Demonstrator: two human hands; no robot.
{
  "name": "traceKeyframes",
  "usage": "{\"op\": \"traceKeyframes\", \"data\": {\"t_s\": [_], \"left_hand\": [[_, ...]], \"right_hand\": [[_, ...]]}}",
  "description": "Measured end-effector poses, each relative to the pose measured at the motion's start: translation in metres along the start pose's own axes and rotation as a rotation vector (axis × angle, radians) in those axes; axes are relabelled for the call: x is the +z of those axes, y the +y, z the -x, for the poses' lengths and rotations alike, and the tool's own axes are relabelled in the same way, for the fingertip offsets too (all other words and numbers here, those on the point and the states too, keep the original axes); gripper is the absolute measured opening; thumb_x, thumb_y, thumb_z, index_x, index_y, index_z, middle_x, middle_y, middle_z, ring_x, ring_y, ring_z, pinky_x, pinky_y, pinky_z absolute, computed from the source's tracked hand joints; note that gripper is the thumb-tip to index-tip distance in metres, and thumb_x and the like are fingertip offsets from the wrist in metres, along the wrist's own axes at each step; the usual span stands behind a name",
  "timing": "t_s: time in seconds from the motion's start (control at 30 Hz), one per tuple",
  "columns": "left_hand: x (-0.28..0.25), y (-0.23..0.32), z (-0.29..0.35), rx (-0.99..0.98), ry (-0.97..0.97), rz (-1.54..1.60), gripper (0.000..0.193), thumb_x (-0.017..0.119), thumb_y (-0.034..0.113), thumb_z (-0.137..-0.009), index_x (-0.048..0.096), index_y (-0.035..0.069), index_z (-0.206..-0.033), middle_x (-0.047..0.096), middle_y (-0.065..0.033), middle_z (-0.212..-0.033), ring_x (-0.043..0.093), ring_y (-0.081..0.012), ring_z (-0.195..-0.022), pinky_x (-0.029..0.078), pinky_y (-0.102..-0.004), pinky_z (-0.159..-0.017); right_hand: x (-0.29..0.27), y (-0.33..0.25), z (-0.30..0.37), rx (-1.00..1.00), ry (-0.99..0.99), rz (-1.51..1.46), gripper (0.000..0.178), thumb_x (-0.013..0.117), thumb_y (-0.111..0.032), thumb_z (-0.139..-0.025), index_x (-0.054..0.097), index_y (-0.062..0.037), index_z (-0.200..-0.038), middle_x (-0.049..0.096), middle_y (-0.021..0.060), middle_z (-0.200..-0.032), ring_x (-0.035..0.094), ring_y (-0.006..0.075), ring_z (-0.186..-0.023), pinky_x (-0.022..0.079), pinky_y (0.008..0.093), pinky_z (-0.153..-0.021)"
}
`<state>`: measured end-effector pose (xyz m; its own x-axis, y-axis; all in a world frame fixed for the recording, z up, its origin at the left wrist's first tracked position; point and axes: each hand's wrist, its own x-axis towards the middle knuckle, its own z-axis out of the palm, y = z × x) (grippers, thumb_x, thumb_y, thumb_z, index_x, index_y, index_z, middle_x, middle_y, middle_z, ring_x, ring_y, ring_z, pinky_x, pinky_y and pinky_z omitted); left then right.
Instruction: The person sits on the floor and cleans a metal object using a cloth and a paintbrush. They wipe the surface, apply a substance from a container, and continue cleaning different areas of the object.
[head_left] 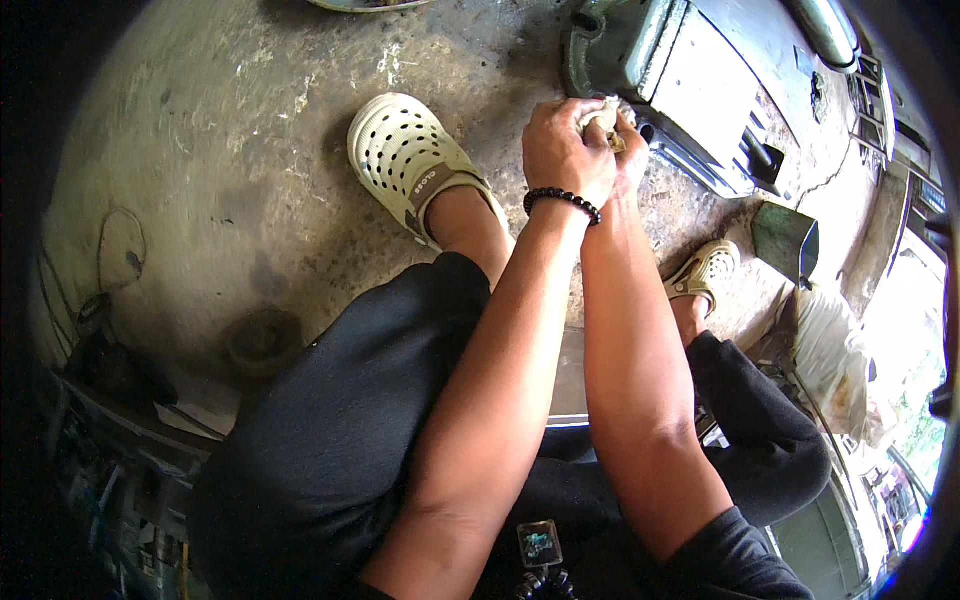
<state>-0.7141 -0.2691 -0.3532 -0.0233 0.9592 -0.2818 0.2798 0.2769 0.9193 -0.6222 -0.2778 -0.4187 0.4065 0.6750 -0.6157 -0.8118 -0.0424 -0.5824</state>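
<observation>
Both my hands are out in front of me, pressed close together over the floor. My left hand (568, 150), with a black bead bracelet (562, 203) at the wrist, is closed round a crumpled pale cloth (598, 122). Right beside it, my right hand (631, 158) curls its fingers round the same bundle. Fingers cover part of the cloth, and whatever may lie inside its folds is hidden. Just beyond the hands stands the grey-green metal machine (640, 50), its base close to my knuckles.
My feet in pale clogs (400, 150) stand apart on the stained concrete floor (220, 150). At the right are a green metal scoop-like piece (785, 240) and a white plastic bag (828, 340). Dark clutter and cables (100, 320) lie at the left. A pan's rim (370, 6) shows at the top.
</observation>
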Motion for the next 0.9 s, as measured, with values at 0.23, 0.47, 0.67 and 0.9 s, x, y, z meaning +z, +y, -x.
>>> {"op": "traceKeyframes", "data": {"t_s": [0.23, 0.47, 0.67, 0.9], "left_hand": [[0.000, 0.004, 0.001, 0.067, -0.014, -0.056, 0.017, 0.062, 0.012, -0.088, 0.070, 0.005, -0.101, 0.070, -0.0167, -0.099, 0.067, -0.0292, -0.094, 0.052, -0.0360, -0.085], [-0.002, 0.009, 0.004, 0.104, -0.019, -0.107, 0.019, 0.062, 0.012, -0.088, 0.069, 0.005, -0.104, 0.070, -0.0164, -0.103, 0.067, -0.0268, -0.098, 0.051, -0.0364, -0.088], [-0.005, 0.017, 0.009, 0.088, -0.025, -0.105, 0.020, 0.062, 0.012, -0.088, 0.069, 0.006, -0.105, 0.070, -0.0152, -0.104, 0.067, -0.0269, -0.099, 0.051, -0.0357, -0.088], [-0.011, 0.045, 0.023, 0.184, 0.051, 0.199, 0.019, 0.061, 0.008, -0.087, 0.070, 0.002, -0.103, 0.071, -0.0099, -0.099, 0.066, -0.0173, -0.091, 0.052, -0.0301, -0.083]], "right_hand": [[0.004, 0.000, 0.002, 0.016, -0.023, -0.129, 0.019, 0.048, -0.011, -0.097, 0.060, 0.0000, -0.109, 0.062, 0.0099, -0.093, 0.063, 0.0199, -0.083, 0.053, 0.0319, -0.074], [0.016, -0.003, 0.008, 0.123, -0.118, -0.454, 0.018, 0.041, -0.011, -0.096, 0.056, -0.0009, -0.094, 0.063, 0.0101, -0.086, 0.063, 0.0213, -0.071, 0.055, 0.0339, -0.064], [0.025, -0.008, 0.010, 0.223, 0.012, -0.522, 0.022, 0.042, -0.017, -0.097, 0.057, -0.0012, -0.098, 0.064, 0.0136, -0.094, 0.063, 0.0258, -0.082, 0.054, 0.0399, -0.077], [0.063, -0.036, 0.048, 0.015, -0.063, -0.417, 0.017, 0.042, -0.011, -0.096, 0.054, -0.0019, -0.105, 0.063, 0.0125, -0.093, 0.063, 0.0267, -0.084, 0.053, 0.0402, -0.079]]}}
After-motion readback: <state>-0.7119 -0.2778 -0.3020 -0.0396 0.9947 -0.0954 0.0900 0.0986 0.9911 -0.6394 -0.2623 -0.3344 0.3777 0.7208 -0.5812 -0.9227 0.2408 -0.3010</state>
